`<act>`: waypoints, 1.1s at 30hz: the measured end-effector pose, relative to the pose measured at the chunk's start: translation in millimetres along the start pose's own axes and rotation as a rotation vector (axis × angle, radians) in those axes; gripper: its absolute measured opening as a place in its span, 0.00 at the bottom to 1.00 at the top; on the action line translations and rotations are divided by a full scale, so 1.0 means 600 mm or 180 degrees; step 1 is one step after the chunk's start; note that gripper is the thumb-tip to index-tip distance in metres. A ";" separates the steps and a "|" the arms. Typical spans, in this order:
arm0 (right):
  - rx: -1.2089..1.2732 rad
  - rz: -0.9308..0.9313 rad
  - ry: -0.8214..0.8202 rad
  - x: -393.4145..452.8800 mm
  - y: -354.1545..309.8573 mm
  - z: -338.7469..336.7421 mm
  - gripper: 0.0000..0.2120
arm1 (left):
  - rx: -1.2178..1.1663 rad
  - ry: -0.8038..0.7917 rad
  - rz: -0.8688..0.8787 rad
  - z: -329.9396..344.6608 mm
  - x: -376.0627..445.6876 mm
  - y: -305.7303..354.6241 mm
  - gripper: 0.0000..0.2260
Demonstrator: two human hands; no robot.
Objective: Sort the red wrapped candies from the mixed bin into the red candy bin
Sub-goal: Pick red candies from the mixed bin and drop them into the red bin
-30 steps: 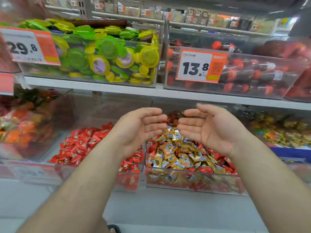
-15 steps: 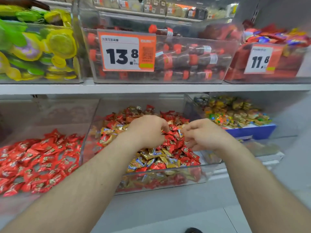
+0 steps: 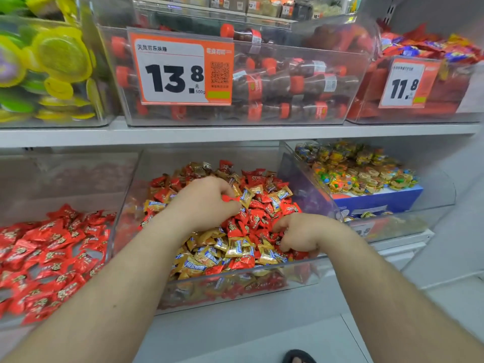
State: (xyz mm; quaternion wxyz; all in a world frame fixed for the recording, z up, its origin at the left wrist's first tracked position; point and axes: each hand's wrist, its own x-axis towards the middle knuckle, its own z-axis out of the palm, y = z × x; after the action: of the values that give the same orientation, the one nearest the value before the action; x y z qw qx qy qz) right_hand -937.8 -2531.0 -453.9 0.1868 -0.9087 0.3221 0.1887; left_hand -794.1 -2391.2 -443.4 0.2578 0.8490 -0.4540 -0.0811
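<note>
Both hands are buried in the mixed bin (image 3: 301, 268) of red and gold wrapped candies. The left hand (image 3: 207, 203) curls its fingers around a red wrapped candy (image 3: 230, 199); the right hand (image 3: 301, 235) is curled into the pile, its hold hidden. The red candy bin (image 3: 111, 231) sits at 9 o'clock.

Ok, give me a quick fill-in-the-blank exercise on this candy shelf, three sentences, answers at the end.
1. Both hands, the left hand and the right hand, are in the ____ bin.
2. The red candy bin stands to the ____ of the mixed bin.
3. The price tag on the bin of bottles above the mixed bin reads ____.

Missing words: mixed; left; 13.8
</note>
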 end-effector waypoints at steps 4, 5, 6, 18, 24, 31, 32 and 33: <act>0.0497 0.0119 0.0154 0.016 0.005 0.010 0.14 | -0.3222 -0.0223 -0.0676 -0.028 -0.018 0.008 0.05; 0.0757 0.0161 0.0216 0.017 0.008 0.013 0.11 | -0.3984 -0.0408 -0.0863 -0.032 -0.021 0.008 0.06; 0.0957 0.0176 0.0279 0.018 0.009 0.015 0.09 | -0.4549 -0.0569 -0.1012 -0.036 -0.023 0.010 0.06; 0.3304 -0.0224 0.0692 -0.010 0.020 -0.013 0.09 | 0.0838 -0.0005 0.0075 0.041 -0.006 0.025 0.14; 0.5369 -0.0552 0.0338 -0.032 0.024 -0.024 0.16 | 0.1659 -0.0242 -0.0112 0.066 0.008 0.029 0.19; 0.4740 0.0000 0.0587 -0.008 0.011 -0.012 0.13 | -0.0705 0.0095 -0.0282 0.017 0.001 0.013 0.17; 0.4020 0.0146 0.0853 0.001 0.010 -0.007 0.15 | -0.1183 0.0147 -0.0372 0.006 0.000 0.014 0.18; 0.3266 0.0222 0.1054 0.008 0.008 -0.001 0.15 | -0.1685 0.0124 -0.0500 -0.003 -0.001 0.015 0.19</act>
State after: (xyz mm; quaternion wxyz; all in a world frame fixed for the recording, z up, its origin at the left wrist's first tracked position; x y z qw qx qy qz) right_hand -937.5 -2537.4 -456.7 0.5470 -0.7071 0.4280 -0.1326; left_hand -800.3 -2393.8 -437.2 0.4723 0.7861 -0.3448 -0.2003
